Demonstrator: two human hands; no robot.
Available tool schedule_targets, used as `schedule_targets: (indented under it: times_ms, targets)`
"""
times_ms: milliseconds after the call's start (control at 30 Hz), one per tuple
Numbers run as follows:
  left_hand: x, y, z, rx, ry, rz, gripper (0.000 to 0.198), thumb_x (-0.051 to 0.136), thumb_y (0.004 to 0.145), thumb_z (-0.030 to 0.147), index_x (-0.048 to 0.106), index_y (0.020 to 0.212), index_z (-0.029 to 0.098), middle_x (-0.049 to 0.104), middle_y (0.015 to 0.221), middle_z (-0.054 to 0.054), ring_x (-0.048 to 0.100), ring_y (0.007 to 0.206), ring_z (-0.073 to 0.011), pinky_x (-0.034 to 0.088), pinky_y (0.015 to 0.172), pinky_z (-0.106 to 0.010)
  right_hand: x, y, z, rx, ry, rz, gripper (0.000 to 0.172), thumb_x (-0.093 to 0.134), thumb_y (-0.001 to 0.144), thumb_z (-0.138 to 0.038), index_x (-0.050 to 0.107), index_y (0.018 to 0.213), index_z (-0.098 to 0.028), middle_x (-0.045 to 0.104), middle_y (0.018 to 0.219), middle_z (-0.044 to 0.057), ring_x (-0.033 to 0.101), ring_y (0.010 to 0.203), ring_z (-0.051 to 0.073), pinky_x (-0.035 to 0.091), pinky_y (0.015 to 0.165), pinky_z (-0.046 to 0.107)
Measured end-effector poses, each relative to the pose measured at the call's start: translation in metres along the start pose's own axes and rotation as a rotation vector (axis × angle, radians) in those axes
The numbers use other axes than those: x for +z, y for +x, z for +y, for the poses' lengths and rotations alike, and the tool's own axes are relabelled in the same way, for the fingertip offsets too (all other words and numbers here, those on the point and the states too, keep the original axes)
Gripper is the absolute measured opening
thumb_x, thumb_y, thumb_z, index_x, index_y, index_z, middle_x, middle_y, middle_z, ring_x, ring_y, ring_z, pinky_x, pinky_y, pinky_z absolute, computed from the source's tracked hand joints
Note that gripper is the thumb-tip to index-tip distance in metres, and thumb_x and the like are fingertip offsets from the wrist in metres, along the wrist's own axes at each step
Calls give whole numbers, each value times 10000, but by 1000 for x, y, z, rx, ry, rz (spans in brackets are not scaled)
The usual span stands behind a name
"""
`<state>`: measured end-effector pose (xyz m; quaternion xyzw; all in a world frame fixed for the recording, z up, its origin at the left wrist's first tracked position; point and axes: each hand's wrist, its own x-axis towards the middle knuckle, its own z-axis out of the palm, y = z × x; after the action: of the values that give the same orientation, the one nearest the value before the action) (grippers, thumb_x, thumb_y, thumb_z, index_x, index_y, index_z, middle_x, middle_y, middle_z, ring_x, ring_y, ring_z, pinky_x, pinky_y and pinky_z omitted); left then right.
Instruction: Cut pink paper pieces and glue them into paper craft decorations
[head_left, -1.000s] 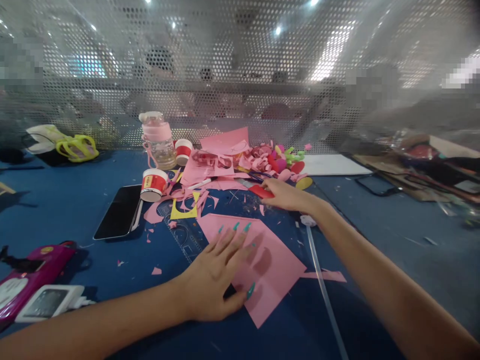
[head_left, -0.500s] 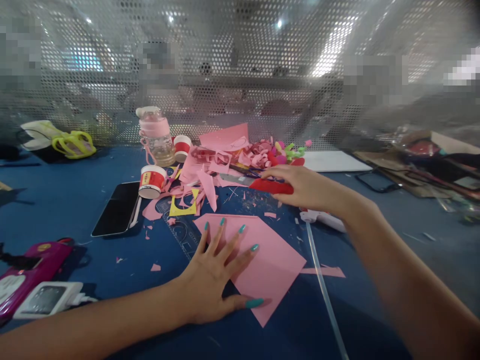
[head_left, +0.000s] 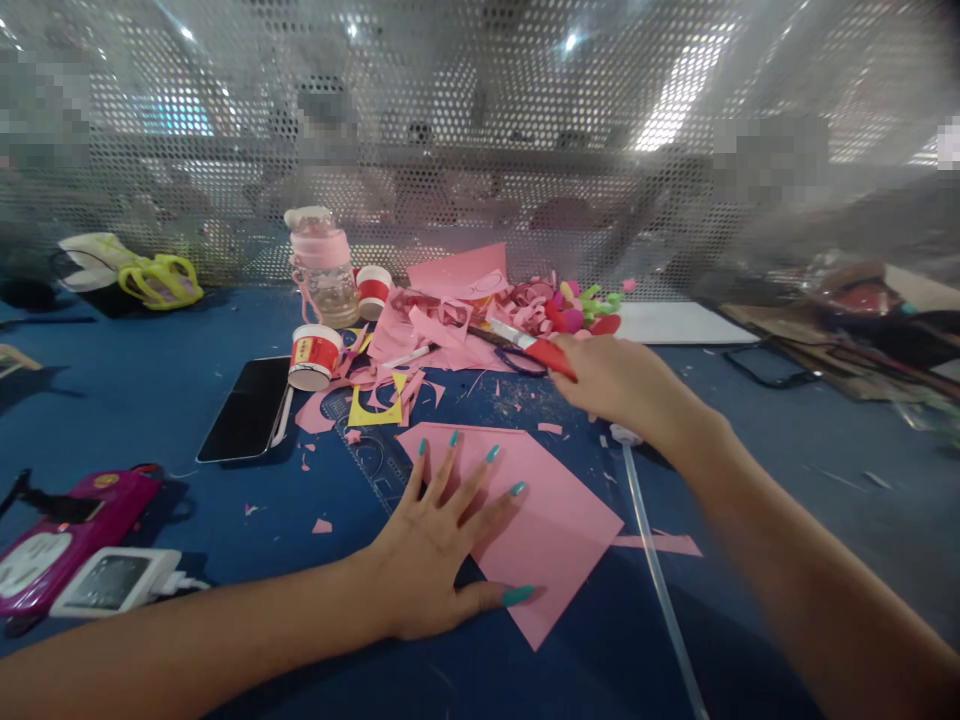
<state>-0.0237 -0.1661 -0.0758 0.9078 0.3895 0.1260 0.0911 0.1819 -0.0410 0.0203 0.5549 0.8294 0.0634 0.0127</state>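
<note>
My left hand (head_left: 442, 550) lies spread flat, fingers apart, on a pink sheet (head_left: 551, 520) with angled corners on the blue table (head_left: 300, 660). A dark green-blue cutting template or ruler (head_left: 367, 455) shows partly under the sheet's left side. My right hand (head_left: 611, 375) is closed round the red handle of a utility knife (head_left: 551, 355), held above the table beyond the sheet. Its silvery front end points up and left over a heap of pink scraps (head_left: 450, 330). A yellow cutout piece (head_left: 375, 415) lies in front of the heap.
A glue gun's nozzle (head_left: 624, 434) with a clear glue stick (head_left: 660, 580) is by my right arm. At left are a phone (head_left: 247, 410), paper cups (head_left: 313, 360), a pink-lidded bottle (head_left: 322, 265) and a magenta device (head_left: 97, 525). A perforated metal screen (head_left: 480, 200) stands behind.
My right hand has turned the utility knife so its front end now angles upward, and a white pen shows among the scraps. My left hand stays on the pink sheet. The view has shifted slightly.
</note>
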Motion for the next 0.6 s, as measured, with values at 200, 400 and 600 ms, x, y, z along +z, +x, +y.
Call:
schedule_targets:
  times_ms: [200, 400, 600]
  targets:
    - [-3, 0, -1, 12, -31, -8, 678, 287, 807, 641, 171, 1398, 329, 157, 1490, -28, 41, 1354, -351, 42, 1033, -643, -20, -12, 2, -149, 363, -176, 630, 501, 735, -579, 479, 1271, -249, 658, 976, 66, 607, 686, 189, 431, 593, 286]
    - [-2, 0, 0, 21, -64, 6, 671, 328, 821, 602, 164, 1403, 311, 148, 1492, -31, 27, 1360, -322, 143, 1064, -568, -7, -7, 2, -231, 692, -671, 570, 453, 811, -501, 424, 1319, -245, 645, 701, 23, 559, 516, 118, 390, 430, 201]
    - [-1, 1, -3, 153, -65, 43, 703, 378, 824, 557, 156, 1410, 240, 186, 1482, -42, 62, 1367, -271, 103, 1095, -512, 10, 0, 0, -250, 767, -729, 554, 449, 828, -491, 449, 1303, -206, 619, 651, 16, 441, 399, 55, 336, 369, 163]
